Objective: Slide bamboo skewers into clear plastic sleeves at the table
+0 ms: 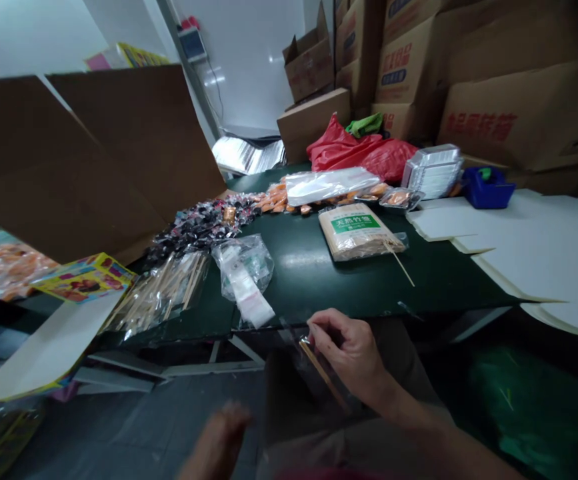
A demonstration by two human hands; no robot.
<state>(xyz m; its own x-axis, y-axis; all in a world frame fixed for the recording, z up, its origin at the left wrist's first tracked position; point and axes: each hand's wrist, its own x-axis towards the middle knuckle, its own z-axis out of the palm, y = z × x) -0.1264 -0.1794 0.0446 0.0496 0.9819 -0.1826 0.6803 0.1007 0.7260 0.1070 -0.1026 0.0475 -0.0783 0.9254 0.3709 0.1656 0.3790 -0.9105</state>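
Observation:
My right hand (351, 350) is below the front edge of the dark green table (313, 273), pinching a few thin bamboo skewers (321, 373) inside a clear plastic bag (293, 347). My left hand (219, 437) is lower down over my lap, blurred; whether it holds the bag I cannot tell. On the table ahead lies an opened pack of bamboo skewers with a green label (359, 230), one skewer (403, 267) sticking out of it. Clear bags of filled skewers (161, 293) lie at the left.
A clear bag with white slips (246, 270), dark wrapped sweets (196, 227), orange snacks (276, 200) and foil trays (431, 170) lie on the table. A blue tray (486, 187), white cardboard sheets (543, 253), a red bag (359, 150) and stacked cartons (469, 67) are at right; an open carton (69, 153) at left.

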